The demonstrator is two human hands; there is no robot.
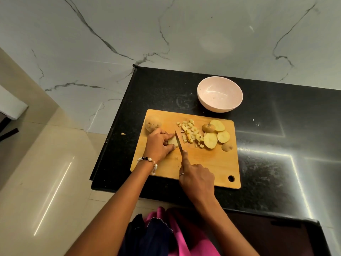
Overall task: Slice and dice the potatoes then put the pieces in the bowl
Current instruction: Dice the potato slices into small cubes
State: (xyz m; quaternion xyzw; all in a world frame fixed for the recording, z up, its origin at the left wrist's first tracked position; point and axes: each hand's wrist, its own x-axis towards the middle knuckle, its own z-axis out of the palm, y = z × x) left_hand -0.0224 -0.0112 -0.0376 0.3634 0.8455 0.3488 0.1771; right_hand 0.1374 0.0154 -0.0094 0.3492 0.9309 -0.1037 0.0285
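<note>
Now knife (178, 142) tip away, r hand (196, 179)

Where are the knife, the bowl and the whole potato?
knife (178, 142), head view, middle of the blade.
bowl (219, 108), head view, outer wall near the base.
whole potato (152, 123), head view, middle of its brown skin.

The bowl (220, 94) sits behind the cutting board's (208, 163) far edge; a whole potato (152, 123) occupies its far-left corner, slices (216, 134) its far-right corner.
</note>
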